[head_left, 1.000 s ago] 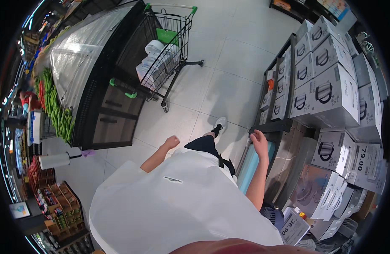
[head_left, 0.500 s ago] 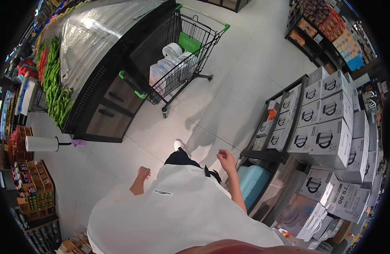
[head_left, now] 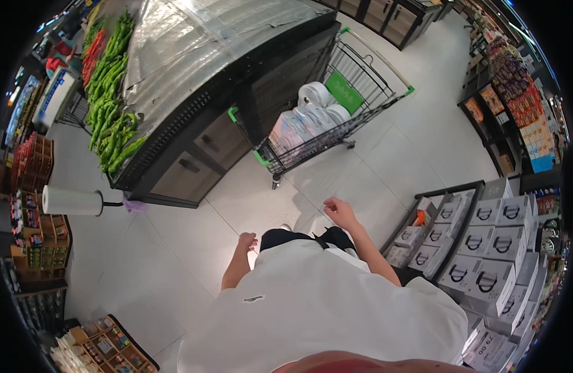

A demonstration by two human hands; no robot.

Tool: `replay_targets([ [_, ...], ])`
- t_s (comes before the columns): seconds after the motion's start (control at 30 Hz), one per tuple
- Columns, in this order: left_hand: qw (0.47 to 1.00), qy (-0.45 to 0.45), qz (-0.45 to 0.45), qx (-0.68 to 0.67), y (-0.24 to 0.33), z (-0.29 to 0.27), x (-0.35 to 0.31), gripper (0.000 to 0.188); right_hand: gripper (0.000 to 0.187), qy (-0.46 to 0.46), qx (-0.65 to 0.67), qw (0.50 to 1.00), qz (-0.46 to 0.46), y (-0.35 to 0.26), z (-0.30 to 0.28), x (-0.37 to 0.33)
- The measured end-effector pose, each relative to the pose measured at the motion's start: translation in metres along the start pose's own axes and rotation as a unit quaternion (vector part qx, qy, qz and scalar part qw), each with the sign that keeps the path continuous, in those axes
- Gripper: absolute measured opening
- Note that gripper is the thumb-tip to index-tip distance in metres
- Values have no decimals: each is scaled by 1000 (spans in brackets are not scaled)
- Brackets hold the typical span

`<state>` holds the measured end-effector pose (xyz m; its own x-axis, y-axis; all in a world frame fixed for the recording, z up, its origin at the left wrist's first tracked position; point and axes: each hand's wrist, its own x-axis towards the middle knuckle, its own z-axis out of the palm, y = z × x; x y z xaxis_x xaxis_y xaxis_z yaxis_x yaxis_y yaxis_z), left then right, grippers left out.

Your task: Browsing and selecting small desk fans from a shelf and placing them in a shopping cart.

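My left hand [head_left: 248, 241] hangs beside my left hip, its fingers loosely curled in and nothing visible in them. Ahead of my right hip, my right hand [head_left: 340, 212] is raised over the floor with bent fingers held together, and it too shows nothing held. Nearest in front of both hands stands a black wire shopping cart [head_left: 311, 146] with green corners, touching neither. Inside it lie a large white roll [head_left: 316, 94] and several plastic-wrapped packs [head_left: 293, 129].
A dark produce stand [head_left: 193, 168] carries green peppers [head_left: 112, 87] and a silvery cover. From its corner sticks out a plastic bag roll [head_left: 72, 200]. Stacked white appliance boxes [head_left: 485, 248] flank my right side. Wooden shelves [head_left: 109, 345] stand at the lower left; snack shelves [head_left: 513, 105] are far right.
I have moved forward, and the view has turned, so the cart and produce stand appear closer and further right. My left hand has come forward; both hands remain without anything visible in them.
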<state>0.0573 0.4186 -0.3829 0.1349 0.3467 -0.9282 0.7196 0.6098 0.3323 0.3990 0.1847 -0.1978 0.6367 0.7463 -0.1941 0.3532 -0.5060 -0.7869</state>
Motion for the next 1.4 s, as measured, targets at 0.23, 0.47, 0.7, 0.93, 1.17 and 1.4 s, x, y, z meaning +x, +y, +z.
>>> replay_targets([
  [0.23,978,72,33,-195,-22,-13,-40,30,18,-97,168,977,-83,16,17,182],
  [0.47,926,202,-106,-301,-55,41,-94,27,24,-59,-74,981,-167,46,18,350],
  [0.7,950,201,6,-239,6,165,-151,35,52,-173,-188,967,-4,68,37,421],
  [0.93,916,161,-89,-356,93,223,-206,36,56,-155,-38,986,36,102,56,437],
  [1.17,887,249,-54,-386,123,247,-206,28,30,-476,100,863,139,76,93,460],
  [1.4,869,218,-64,-439,92,314,-196,35,42,-511,-101,853,40,49,138,462],
])
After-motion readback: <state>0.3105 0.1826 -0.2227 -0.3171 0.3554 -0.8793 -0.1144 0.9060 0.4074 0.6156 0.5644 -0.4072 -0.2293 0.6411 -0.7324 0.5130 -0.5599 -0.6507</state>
